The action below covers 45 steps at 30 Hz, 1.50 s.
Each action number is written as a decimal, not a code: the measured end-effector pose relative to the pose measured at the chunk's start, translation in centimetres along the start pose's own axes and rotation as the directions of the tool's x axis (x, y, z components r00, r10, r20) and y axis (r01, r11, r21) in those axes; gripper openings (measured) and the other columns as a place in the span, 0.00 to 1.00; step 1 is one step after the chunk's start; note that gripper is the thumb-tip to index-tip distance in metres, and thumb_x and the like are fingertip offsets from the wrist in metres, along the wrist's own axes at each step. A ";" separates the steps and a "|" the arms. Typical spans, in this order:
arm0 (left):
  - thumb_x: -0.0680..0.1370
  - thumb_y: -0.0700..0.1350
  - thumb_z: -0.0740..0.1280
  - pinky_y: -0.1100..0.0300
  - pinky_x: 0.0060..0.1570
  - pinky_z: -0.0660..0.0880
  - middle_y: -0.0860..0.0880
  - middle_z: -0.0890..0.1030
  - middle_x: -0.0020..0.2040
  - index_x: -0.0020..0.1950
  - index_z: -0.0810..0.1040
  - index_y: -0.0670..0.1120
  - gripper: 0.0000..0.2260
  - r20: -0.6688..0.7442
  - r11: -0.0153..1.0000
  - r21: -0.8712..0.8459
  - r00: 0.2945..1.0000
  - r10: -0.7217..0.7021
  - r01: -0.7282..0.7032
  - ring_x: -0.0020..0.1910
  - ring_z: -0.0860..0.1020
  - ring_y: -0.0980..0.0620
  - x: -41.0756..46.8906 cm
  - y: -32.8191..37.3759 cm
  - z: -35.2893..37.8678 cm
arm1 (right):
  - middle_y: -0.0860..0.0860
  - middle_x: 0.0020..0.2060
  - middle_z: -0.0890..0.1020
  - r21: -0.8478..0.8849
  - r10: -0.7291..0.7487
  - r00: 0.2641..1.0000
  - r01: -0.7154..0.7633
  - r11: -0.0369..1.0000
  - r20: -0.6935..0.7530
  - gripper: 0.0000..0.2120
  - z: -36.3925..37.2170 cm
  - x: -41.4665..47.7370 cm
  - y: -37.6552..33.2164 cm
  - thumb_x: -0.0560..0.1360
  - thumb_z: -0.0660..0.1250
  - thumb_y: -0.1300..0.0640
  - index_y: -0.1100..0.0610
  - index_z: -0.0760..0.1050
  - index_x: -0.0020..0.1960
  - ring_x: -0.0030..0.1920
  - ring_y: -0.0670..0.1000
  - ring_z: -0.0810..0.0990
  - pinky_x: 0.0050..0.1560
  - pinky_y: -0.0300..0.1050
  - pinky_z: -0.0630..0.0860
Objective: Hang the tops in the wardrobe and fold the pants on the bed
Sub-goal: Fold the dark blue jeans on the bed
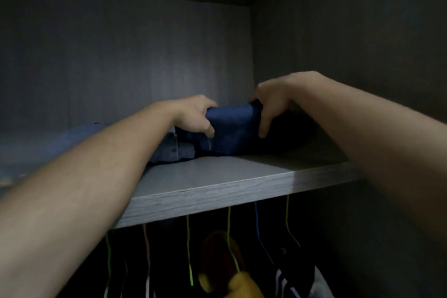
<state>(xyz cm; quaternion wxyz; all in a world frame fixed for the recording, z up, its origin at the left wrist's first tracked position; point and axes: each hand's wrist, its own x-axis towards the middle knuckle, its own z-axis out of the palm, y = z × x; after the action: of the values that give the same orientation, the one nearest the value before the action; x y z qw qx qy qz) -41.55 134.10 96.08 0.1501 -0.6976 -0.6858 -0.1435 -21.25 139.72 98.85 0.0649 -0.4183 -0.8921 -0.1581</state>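
On shelf [217, 184] at 12 o'clock, folded pants [232, 126] sat toward back wall [121, 55]. Left hand [193, 116] clutched their 9 o'clock end, right hand [271, 104] their 3 o'clock end. Judged best: level, even pressure, fold squared beside jeans [174, 150] at 8 o'clock.

The left hand [193, 116] grips the folded blue pants [232, 126], and most of its fingers are tucked out of sight behind the cloth. The right hand [273, 104] hides its fingertips there too. The left arm covers part of a jeans pile [174, 150] on the shelf [217, 176]. At 9 o'clock, some blue cloth [72, 138] is too dark and blurry to tell. The tops of the hangers [188, 237] hide behind the shelf edge. At 6 o'clock, a yellow top [242, 285] and a striped top [281, 280] are cut off by the bottom edge.
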 end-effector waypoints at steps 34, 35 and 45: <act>0.84 0.56 0.55 0.48 0.78 0.47 0.42 0.39 0.81 0.79 0.34 0.55 0.33 0.313 0.982 0.170 0.940 -0.136 0.086 0.80 0.45 0.42 -0.4 1.0 5.5 | 0.55 0.77 0.65 -0.057 0.000 0.996 0.005 0.998 0.092 0.33 8.1 2.9 1.9 0.79 0.67 0.51 0.46 0.56 0.80 0.74 0.58 0.68 0.72 0.48 0.65; 0.84 0.57 0.55 0.49 0.78 0.46 0.42 0.40 0.81 0.80 0.36 0.54 0.33 0.268 0.986 0.144 0.956 -0.121 0.084 0.80 0.45 0.43 -0.8 1.0 5.0 | 0.55 0.78 0.63 -0.012 0.026 0.995 -0.025 1.000 0.093 0.34 8.0 2.6 1.9 0.79 0.66 0.52 0.46 0.54 0.81 0.75 0.58 0.66 0.74 0.50 0.64; 0.83 0.61 0.48 0.39 0.75 0.53 0.42 0.48 0.81 0.81 0.51 0.50 0.28 -0.603 0.897 0.336 0.797 -0.029 0.287 0.79 0.49 0.41 -9.2 -1.7 -2.6 | 0.58 0.81 0.51 0.073 0.102 0.794 -0.072 0.995 -0.599 0.30 5.2 -5.4 0.9 0.81 0.60 0.46 0.48 0.56 0.80 0.78 0.62 0.57 0.73 0.59 0.63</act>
<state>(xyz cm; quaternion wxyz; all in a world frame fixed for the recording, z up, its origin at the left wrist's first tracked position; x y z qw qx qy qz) -43.39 124.67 94.78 0.4835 -0.5106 -0.6777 -0.2151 -17.06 138.08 92.86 0.3615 -0.3855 -0.8085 -0.2589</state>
